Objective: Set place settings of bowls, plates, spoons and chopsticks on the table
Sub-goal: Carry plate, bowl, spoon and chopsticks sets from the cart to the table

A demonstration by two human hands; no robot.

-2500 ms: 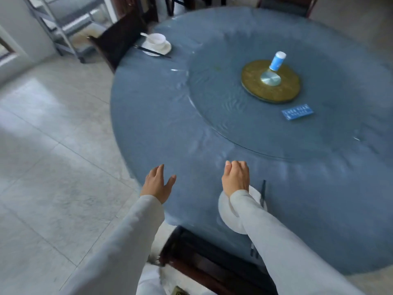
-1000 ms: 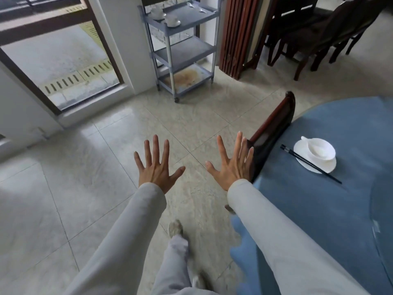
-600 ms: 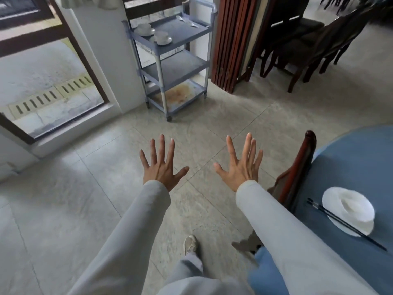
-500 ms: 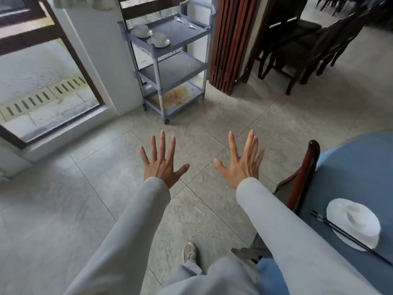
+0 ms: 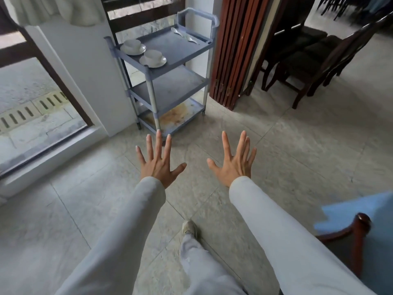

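Biggest thing first: pale grey tiled floor [image 5: 85, 209] fills the gap between this person and the grey-blue three-shelf plastic cart [image 5: 170, 88] by the window wall. A couple of seconds ago they were leaning over the round blue-clothed tabletop [image 5: 378, 209] at a setting. Now they've turned right away from it, and only a corner shows at the lower right, behind a dark red wooden chair back [image 5: 359, 237]. The laid-out setting you could still see half a second ago has slipped out of view. My read: that place is done and this is the walk back for more.

The left hand [image 5: 158, 167] and right hand [image 5: 234, 167] are both empty, held out palms down with fingers spread wide, well short of the cart.

The goods sit on the top shelf. A white ceramic bowl [image 5: 132, 42] sits on its white plate [image 5: 142, 48], with a second bowl-and-plate pair [image 5: 152, 55] just beside it. A couple of white ceramic spoons [image 5: 192, 40] lie at the far side. Can't spot any chopsticks there.
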